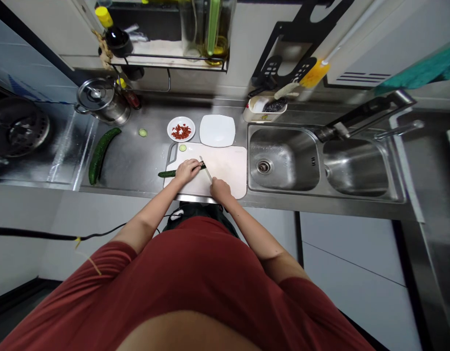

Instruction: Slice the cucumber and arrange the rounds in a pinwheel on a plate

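In the middle of the frame, we see a thin, dark green cucumber (167,174) on a white board (228,168). Our left hand (188,170) curls over it, holding it; our right hand (221,190) grips a knife (207,170).

Cucumber (166,174) on cutting board (228,170), left of the sink (288,163)

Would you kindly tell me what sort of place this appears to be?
Most likely a kitchen: there is a double-basin sink, a lidded pot, and a cutting board where a cucumber lies.
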Demonstrator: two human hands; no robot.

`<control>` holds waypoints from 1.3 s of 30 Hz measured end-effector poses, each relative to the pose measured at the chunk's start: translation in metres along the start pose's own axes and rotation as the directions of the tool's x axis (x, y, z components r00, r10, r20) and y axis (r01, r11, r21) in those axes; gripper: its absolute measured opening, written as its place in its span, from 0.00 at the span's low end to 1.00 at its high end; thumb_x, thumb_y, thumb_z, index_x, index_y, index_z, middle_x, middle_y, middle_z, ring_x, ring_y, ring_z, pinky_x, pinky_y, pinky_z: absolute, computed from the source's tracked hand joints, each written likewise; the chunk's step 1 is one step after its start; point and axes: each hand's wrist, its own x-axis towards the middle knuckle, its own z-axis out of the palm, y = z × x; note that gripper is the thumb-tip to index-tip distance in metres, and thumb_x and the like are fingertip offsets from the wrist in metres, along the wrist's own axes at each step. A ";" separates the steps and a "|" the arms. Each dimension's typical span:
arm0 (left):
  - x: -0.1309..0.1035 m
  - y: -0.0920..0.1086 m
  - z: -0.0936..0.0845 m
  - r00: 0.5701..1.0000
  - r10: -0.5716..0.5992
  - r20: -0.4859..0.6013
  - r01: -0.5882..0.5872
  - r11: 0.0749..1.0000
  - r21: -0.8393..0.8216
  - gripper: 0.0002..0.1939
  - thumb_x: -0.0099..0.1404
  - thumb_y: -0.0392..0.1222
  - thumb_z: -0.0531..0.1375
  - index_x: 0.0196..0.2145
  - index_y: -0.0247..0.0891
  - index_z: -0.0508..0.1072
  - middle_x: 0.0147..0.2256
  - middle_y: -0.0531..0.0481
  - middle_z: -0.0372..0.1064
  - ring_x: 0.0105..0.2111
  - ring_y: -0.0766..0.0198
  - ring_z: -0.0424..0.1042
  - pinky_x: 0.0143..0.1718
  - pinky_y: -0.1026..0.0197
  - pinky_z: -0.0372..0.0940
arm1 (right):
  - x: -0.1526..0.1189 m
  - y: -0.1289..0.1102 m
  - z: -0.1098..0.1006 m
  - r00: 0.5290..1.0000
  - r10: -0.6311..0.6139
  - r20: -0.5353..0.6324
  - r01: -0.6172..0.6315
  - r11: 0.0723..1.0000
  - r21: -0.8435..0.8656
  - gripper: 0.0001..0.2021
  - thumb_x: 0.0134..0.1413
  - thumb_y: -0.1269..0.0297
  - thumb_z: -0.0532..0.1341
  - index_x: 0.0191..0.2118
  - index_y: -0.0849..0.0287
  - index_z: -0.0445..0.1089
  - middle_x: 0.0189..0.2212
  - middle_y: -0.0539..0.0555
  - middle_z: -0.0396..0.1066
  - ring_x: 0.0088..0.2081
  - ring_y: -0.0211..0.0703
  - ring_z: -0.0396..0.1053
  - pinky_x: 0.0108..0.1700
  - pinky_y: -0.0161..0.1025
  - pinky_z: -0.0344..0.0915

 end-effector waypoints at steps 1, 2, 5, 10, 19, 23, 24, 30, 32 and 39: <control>0.000 0.000 0.000 1.000 -0.003 0.002 0.003 1.000 0.000 0.16 0.69 0.46 0.52 0.49 0.45 0.74 0.47 0.48 0.71 0.47 0.60 0.68 0.50 0.58 0.62 | 0.000 0.001 0.001 1.000 -0.001 0.000 0.001 1.000 -0.001 0.12 0.62 0.72 0.49 0.48 0.62 0.64 0.42 0.64 0.72 0.44 0.52 0.72 0.43 0.42 0.65; 0.000 0.000 0.000 1.000 -0.006 0.005 0.006 1.000 0.001 0.16 0.69 0.46 0.52 0.50 0.45 0.74 0.47 0.48 0.71 0.47 0.60 0.68 0.51 0.57 0.62 | 0.000 0.001 0.001 1.000 -0.002 0.000 0.002 1.000 -0.001 0.12 0.62 0.72 0.49 0.48 0.62 0.64 0.41 0.64 0.73 0.44 0.51 0.72 0.43 0.42 0.65; 0.001 0.000 0.001 1.000 -0.007 0.005 0.007 1.000 0.002 0.16 0.69 0.46 0.52 0.50 0.45 0.74 0.47 0.48 0.71 0.47 0.59 0.68 0.51 0.57 0.62 | 0.004 0.000 0.002 1.000 0.000 0.003 0.000 1.000 0.003 0.12 0.62 0.73 0.48 0.48 0.63 0.64 0.42 0.64 0.72 0.44 0.50 0.72 0.44 0.41 0.65; 0.001 0.000 0.000 1.000 -0.014 0.010 0.014 1.000 0.013 0.16 0.69 0.46 0.52 0.50 0.45 0.74 0.47 0.48 0.71 0.47 0.59 0.68 0.50 0.57 0.63 | 0.011 -0.004 0.001 1.000 -0.003 0.001 0.003 1.000 0.010 0.14 0.61 0.74 0.48 0.49 0.63 0.64 0.43 0.64 0.72 0.46 0.51 0.71 0.45 0.41 0.65; 0.001 0.001 0.000 1.000 -0.027 0.009 0.026 1.000 0.015 0.16 0.69 0.46 0.52 0.49 0.45 0.75 0.47 0.48 0.71 0.47 0.58 0.68 0.49 0.56 0.63 | 0.033 -0.017 -0.006 0.999 -0.002 -0.050 0.004 0.999 0.048 0.15 0.62 0.75 0.48 0.50 0.63 0.64 0.45 0.63 0.72 0.48 0.49 0.71 0.47 0.40 0.64; 0.001 0.001 0.000 1.000 -0.015 0.008 0.014 1.000 0.013 0.16 0.69 0.45 0.52 0.49 0.45 0.75 0.46 0.48 0.71 0.47 0.59 0.69 0.50 0.57 0.63 | 0.036 -0.019 -0.008 0.998 0.006 -0.061 -0.003 0.998 0.057 0.14 0.62 0.73 0.48 0.51 0.63 0.63 0.45 0.63 0.72 0.48 0.48 0.71 0.47 0.39 0.64; 0.000 0.001 0.000 1.000 -0.010 0.006 0.010 1.000 0.015 0.16 0.69 0.45 0.52 0.49 0.45 0.75 0.46 0.48 0.71 0.47 0.59 0.69 0.50 0.57 0.63 | 0.034 -0.019 -0.008 0.998 0.009 -0.061 -0.006 0.998 0.055 0.14 0.62 0.73 0.48 0.51 0.63 0.63 0.45 0.63 0.72 0.48 0.48 0.71 0.47 0.39 0.64; 0.001 0.001 -0.002 1.000 0.003 0.005 -0.003 1.000 0.011 0.16 0.69 0.45 0.52 0.49 0.44 0.74 0.47 0.48 0.71 0.47 0.60 0.69 0.51 0.57 0.62 | 0.011 -0.009 0.001 1.000 0.021 -0.015 -0.021 1.000 0.022 0.14 0.62 0.75 0.48 0.50 0.63 0.63 0.44 0.64 0.72 0.47 0.50 0.72 0.45 0.41 0.65; 0.001 0.001 -0.002 1.000 -0.004 0.013 0.004 1.000 0.009 0.16 0.69 0.45 0.52 0.49 0.44 0.74 0.47 0.48 0.71 0.47 0.59 0.69 0.51 0.57 0.62 | 0.001 -0.004 0.005 0.999 0.036 -0.004 -0.036 0.999 0.007 0.13 0.63 0.74 0.48 0.49 0.63 0.63 0.43 0.64 0.72 0.46 0.49 0.72 0.45 0.40 0.65; 0.001 0.000 0.000 1.000 0.001 -0.003 -0.001 1.000 0.017 0.15 0.69 0.45 0.52 0.48 0.44 0.75 0.47 0.48 0.72 0.46 0.60 0.68 0.51 0.57 0.62 | -0.006 -0.002 0.008 0.999 0.039 -0.001 -0.039 0.999 0.013 0.13 0.63 0.74 0.47 0.49 0.62 0.63 0.42 0.63 0.73 0.45 0.49 0.72 0.44 0.40 0.65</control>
